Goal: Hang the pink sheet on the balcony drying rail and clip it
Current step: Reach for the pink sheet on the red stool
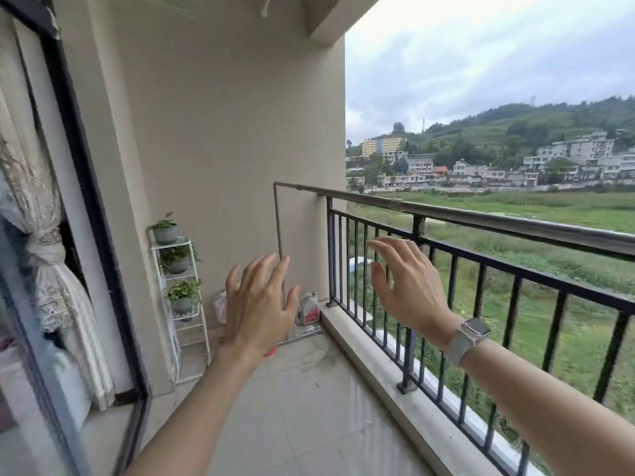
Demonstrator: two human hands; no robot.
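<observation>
- The pink sheet is nowhere in view; neither hand carries it, and nothing pink that could be it lies on the balcony floor (pixel 302 400). By my reading the hanging has not begun, or the cloth is out of frame.
- The drying rail (pixel 481 219), a grey metal pole, runs from the far wall toward the near right, sitting just above the black railing (pixel 446 269) on short brackets. It is bare, with no clips to be seen on it.
- The left hand (pixel 257 307) is raised ahead with its grip fully open, fingers spread, holding nothing. It hangs in the air over the floor, left of the railing.
- The right hand (pixel 409 283), with a watch (pixel 472 333) on the wrist, is likewise spread and empty, held in front of the railing bars and below the pole, touching neither as far as I can tell.
- Both palms face away, probably a readying gesture rather than a grasp.
- On the far left a white wire plant stand (pixel 187 304) holds three small potted plants, close against the wall.
- A jug (pixel 308 309) and a pale bag (pixel 220 305) sit on the floor in the far corner, below the pole's far end; a long hanging sheet might brush them.
- At near left a dark-framed sliding door (pixel 99 235) shows a tied lace curtain (pixel 48 269) inside.
- Nothing blocks the stretch of pole nearest the hands.
</observation>
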